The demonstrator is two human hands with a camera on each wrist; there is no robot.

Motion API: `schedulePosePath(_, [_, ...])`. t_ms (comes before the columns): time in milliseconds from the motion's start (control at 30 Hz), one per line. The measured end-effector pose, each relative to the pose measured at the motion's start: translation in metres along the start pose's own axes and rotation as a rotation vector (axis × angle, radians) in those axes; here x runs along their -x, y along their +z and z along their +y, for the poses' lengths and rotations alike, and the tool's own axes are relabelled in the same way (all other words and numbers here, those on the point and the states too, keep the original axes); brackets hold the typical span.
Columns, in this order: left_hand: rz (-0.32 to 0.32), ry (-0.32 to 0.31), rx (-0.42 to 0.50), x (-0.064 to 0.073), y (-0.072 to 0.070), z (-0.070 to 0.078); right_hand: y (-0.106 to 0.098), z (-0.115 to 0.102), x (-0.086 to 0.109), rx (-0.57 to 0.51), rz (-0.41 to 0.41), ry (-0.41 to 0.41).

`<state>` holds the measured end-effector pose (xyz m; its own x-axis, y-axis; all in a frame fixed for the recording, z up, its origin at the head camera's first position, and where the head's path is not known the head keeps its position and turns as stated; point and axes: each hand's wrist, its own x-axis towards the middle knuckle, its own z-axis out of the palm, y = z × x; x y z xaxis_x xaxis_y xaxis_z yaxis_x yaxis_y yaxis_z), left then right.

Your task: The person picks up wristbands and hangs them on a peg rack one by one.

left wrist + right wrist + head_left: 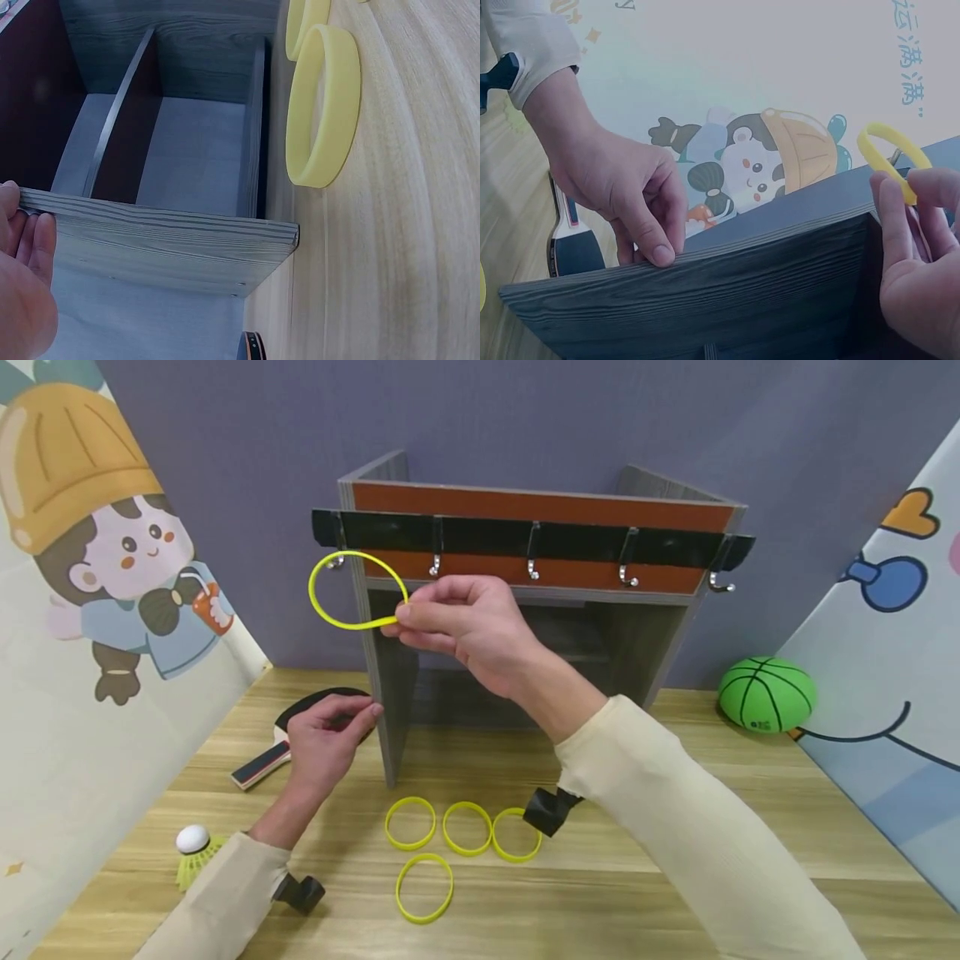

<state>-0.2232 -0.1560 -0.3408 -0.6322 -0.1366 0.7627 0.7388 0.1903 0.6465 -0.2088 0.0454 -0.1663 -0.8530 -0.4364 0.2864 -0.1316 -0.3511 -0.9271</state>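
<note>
My right hand (480, 627) pinches a yellow silicone wristband (360, 553) between thumb and fingers. The band is held up in front of the leftmost metal hook (335, 560) of a black hook rail (487, 533); whether it touches the hook cannot be told. Lower down, my left hand (322, 739) holds the front edge of the grey cabinet's left side panel (165, 214), thumb on one side and fingers on the other in the right wrist view. On the tabletop before the cabinet lie several more yellow wristbands (424, 918), one partly behind the right wrist camera.
A table tennis paddle (262, 764) lies left of the cabinet, partly behind my left hand. Nearer on that side is a yellow shuttlecock (193, 839). A green ball (767, 695) rests at the right by the printed wall. The rail's other hooks (628, 578) hang bare.
</note>
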Motion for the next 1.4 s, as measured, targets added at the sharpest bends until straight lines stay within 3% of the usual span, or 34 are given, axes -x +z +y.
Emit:
schedulePosePath(433, [0.0, -0.001, 0.007, 0.0, 0.0, 0.001, -0.001, 0.005, -0.001, 0.022, 0.004, 0.014])
schedulePosePath(733, [0.0, 0.0, 0.029, -0.002, 0.002, 0.018, -0.002, 0.008, -0.001, 0.054, -0.007, 0.034])
schedulePosePath(900, [0.003, -0.012, 0.023, -0.002, 0.0, 0.006, -0.004, 0.008, 0.002, 0.086, 0.008, 0.041])
schedulePosePath(1067, [0.002, 0.001, 0.017, -0.002, 0.0, 0.0, -0.012, 0.011, 0.014, 0.168, 0.004, 0.069])
schedulePosePath(1300, [0.0, -0.004, 0.023, -0.002, 0.002, 0.022, -0.03, 0.019, 0.044, 0.278, -0.037, 0.142])
schedulePosePath(1400, [-0.011, -0.011, 0.016, -0.003, 0.003, 0.025, -0.04, 0.022, 0.058, 0.312, -0.03, 0.186])
